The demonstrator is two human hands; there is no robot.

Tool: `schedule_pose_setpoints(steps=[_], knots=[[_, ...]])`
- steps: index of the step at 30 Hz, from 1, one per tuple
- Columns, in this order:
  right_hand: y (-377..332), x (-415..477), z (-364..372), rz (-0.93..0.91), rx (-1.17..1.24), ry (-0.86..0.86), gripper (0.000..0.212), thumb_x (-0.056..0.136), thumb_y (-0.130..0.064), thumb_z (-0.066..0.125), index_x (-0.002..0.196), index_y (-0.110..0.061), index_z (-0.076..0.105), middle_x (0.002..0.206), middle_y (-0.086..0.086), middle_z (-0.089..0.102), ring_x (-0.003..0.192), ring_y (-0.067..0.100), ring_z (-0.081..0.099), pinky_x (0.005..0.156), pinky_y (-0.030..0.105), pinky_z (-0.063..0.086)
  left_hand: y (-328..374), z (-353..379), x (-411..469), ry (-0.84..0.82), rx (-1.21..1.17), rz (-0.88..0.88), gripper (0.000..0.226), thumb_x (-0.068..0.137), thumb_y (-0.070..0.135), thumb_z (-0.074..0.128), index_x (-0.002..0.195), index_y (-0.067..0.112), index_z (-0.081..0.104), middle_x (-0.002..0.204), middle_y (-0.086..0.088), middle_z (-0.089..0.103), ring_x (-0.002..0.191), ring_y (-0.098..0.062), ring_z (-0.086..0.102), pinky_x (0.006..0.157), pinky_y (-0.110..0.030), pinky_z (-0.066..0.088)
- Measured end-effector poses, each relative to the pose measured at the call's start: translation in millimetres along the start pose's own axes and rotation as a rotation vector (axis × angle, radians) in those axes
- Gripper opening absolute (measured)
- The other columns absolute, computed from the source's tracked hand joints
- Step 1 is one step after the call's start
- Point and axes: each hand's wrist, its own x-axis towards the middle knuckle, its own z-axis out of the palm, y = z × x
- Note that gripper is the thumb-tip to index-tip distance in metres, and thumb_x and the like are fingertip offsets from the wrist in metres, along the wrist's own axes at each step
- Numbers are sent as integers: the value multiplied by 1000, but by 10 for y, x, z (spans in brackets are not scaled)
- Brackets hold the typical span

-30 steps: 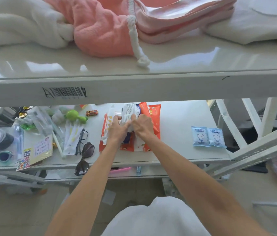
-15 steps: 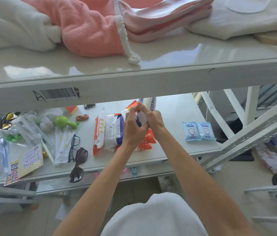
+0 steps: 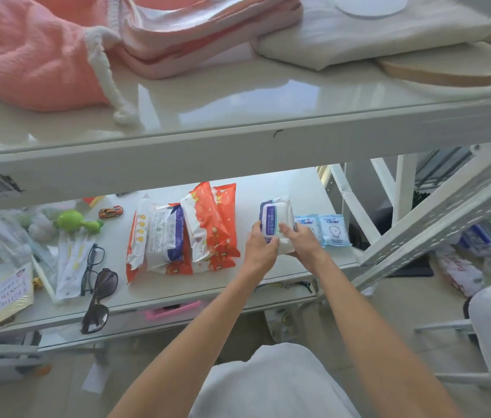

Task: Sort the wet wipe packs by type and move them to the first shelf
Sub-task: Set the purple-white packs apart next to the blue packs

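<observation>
On the lower shelf (image 3: pixel 283 185), toward its right end, both hands hold a white-and-purple wipe pack (image 3: pixel 276 220), a soft, pillowy plastic pouch with a rectangular purple label on top. The left hand (image 3: pixel 260 247) grips its near left side with curled fingers; the right hand (image 3: pixel 301 241) pinches the near right side, thumb on top. Whether the pack rests on the shelf or is lifted off it cannot be told. Just to its right lie two small pale-blue sachets (image 3: pixel 333 230), flat and squarish, side by side. To the left, a loose heap of crinkly orange packs (image 3: pixel 217 218) overlaps a second white-and-purple pack (image 3: pixel 165 233). Further left are black-framed eyeglasses (image 3: pixel 93 267), dark sunglasses (image 3: pixel 99 300) hanging over the near edge, a green plastic toy (image 3: pixel 75 220) and a small toy car (image 3: pixel 110 212). The upper shelf (image 3: pixel 238 95) is glossy white and carries a fluffy pink towel (image 3: pixel 36 64) with a knotted white cord.
</observation>
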Motion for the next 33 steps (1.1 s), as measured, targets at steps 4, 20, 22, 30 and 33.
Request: schedule_pose_setpoints(steps=[4, 20, 22, 30, 33], knots=[[153, 183, 30, 61, -489, 124, 45, 105, -41, 53, 116, -1, 71, 112, 19, 74, 103, 36, 71, 91, 47, 59, -167, 150, 25, 73, 74, -55, 56, 93, 11, 62, 147, 14, 49, 127, -12, 61, 103, -21, 65, 90, -31, 55], [189, 38, 162, -377, -1025, 350, 25, 101, -22, 60, 120, -6, 66, 117, 17, 54, 108, 29, 54, 88, 34, 51, -107, 212, 48, 17, 279, -55, 53, 102, 7, 52, 154, 13, 42, 136, -14, 53, 124, -26, 56, 106, -32, 46], [193, 62, 214, -385, -1019, 378, 22, 100, -21, 61, 113, -5, 67, 114, 16, 53, 105, 30, 54, 85, 34, 49, -17, 70, 24, 22, 307, -24, 45, 96, 8, 56, 141, 11, 54, 125, -13, 61, 114, -28, 63, 96, -31, 53], [-206, 144, 946, -572, -813, 266, 31, 97, -9, 59, 126, -11, 70, 115, 14, 56, 107, 28, 60, 97, 35, 53, 63, -1375, 29, 566, 390, 99, 21, 92, 7, 61, 112, 7, 67, 110, -13, 64, 96, -26, 63, 84, -24, 53], [-334, 85, 1374, -674, -766, 213, 25, 99, -10, 59, 120, -10, 72, 110, 12, 60, 95, 26, 66, 88, 37, 58, -247, -1811, 149, 425, 724, -193, 53, 88, 25, 65, 134, 3, 50, 129, -24, 52, 118, -39, 52, 101, -43, 44]])
